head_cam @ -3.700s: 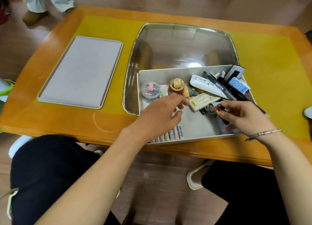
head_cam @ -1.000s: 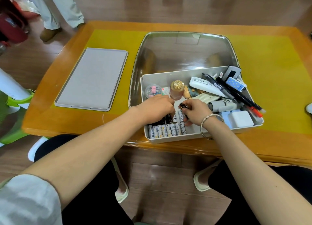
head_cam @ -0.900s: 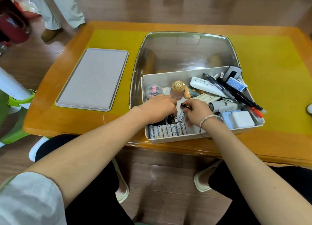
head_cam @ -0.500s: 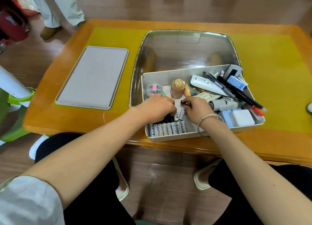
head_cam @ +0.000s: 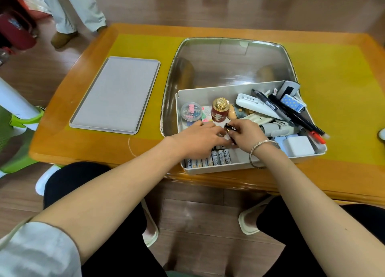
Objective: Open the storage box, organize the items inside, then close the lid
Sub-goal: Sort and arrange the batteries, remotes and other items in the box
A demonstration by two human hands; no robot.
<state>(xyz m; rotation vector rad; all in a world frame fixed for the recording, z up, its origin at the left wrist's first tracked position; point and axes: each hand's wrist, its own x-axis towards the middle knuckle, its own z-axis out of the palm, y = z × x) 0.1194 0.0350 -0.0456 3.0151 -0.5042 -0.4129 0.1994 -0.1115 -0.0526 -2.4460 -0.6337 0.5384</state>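
Note:
The open white storage box (head_cam: 208,90) sits at the table's near edge, full of small items. Its flat grey lid (head_cam: 116,93) lies on the table to the left. A row of white batteries (head_cam: 218,158) lies along the box's front-left wall. My left hand (head_cam: 198,139) hovers palm down over them, fingers curled, fingertips hidden. My right hand (head_cam: 248,135) is right beside it and pinches a small black tube (head_cam: 230,127). Behind the hands stand a clear jar of clips (head_cam: 190,112) and a red bottle with a gold cap (head_cam: 219,110).
Pens (head_cam: 291,114), a white device and a white charger block (head_cam: 299,148) fill the box's right side. A glass inset (head_cam: 229,64) lies behind the box. A person's legs (head_cam: 79,12) stand beyond the far-left corner. A green stool (head_cam: 12,131) is at left.
Since 3.7 s ago my right hand has moved left from the box's right side to the batteries, beside my left hand. Over the last second both hands have barely shifted.

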